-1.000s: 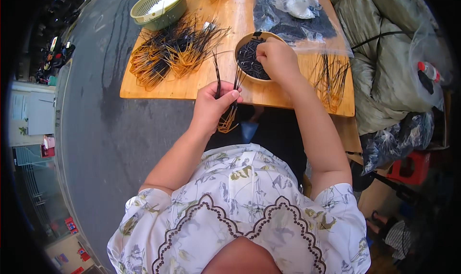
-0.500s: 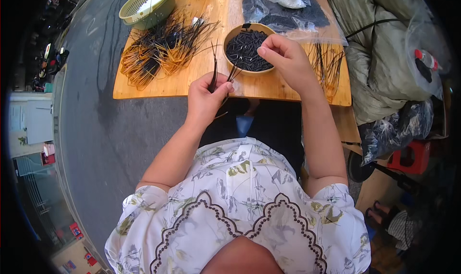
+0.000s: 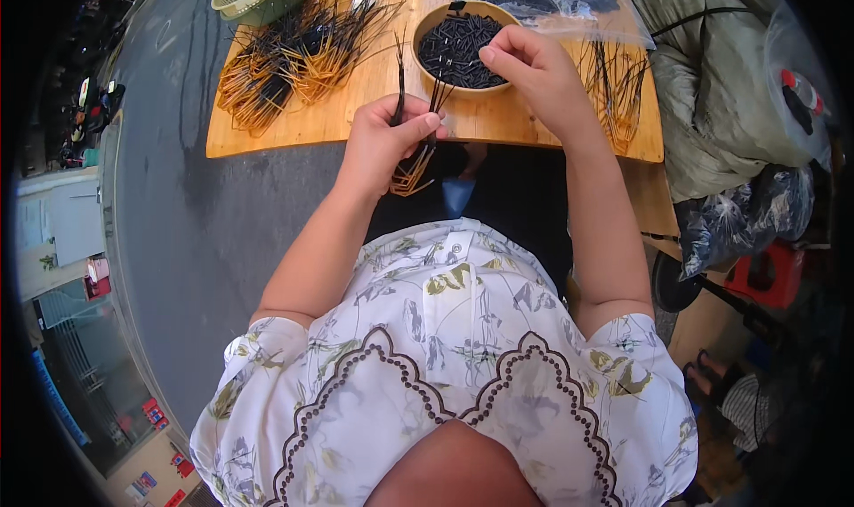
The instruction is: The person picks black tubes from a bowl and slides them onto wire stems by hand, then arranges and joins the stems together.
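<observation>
In the head view, the round bowl (image 3: 480,92) is the landmark; it stands on the wooden table (image 3: 525,126) and has many short black pieces (image 3: 455,46) inside. The left hand (image 3: 384,140) is to the left of the bowl and nearer to the person's body. It holds a bundle of strands (image 3: 425,160) between the thumb and the fingers: the dark ends point up towards the bowl, and the orange bent ends hang below the hand. A separate dark tuft (image 3: 399,89) rises from the same hand, on the side farther from the bowl. The right hand (image 3: 540,69) is at the right side of the bowl, partly over its rim. Its thumb and forefinger are narrow, near to each other; whether they close fully or pinch one black piece, I cannot tell.

To the left of the bowl lies a large heap of similar strands (image 3: 289,73), and to its right, beyond the right hand, a smaller group (image 3: 616,98).

As I judge, the step in hand is to take single pieces from the bowl, with the strand ends presented beside it. The next move would call for a small, exact pinch on the right, and a steady hold on the left.
</observation>
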### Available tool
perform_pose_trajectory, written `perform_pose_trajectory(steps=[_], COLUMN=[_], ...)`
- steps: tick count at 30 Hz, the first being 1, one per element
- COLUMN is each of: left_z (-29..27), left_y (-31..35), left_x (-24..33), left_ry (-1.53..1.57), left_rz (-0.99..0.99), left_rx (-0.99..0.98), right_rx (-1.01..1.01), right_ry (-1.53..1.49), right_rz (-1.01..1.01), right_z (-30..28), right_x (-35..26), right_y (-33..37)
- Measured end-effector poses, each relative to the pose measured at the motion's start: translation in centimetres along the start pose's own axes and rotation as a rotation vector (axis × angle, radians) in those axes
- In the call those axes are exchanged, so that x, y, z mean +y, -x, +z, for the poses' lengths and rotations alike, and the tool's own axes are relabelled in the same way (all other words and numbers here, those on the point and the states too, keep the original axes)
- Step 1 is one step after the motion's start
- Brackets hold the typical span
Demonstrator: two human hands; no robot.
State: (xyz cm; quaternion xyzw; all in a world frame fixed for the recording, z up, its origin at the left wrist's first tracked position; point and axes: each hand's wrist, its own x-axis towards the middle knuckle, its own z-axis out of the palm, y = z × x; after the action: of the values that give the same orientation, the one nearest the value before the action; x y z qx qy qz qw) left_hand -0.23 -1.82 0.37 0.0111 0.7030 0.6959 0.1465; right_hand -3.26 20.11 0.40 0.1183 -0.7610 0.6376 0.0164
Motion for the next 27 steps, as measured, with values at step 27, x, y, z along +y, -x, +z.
perform_pose_trajectory(steps=[27], left_z=[0.2], left_y=[-0.5], left_x=[0.1], left_ry=[0.313], left_rz=[-0.187], left_rx=[-0.015], right_rx=[-0.01], right_ry=[-0.437], right_rz=[0.352], right_z=[5.7], right_x=[0.0], right_y=[4.8])
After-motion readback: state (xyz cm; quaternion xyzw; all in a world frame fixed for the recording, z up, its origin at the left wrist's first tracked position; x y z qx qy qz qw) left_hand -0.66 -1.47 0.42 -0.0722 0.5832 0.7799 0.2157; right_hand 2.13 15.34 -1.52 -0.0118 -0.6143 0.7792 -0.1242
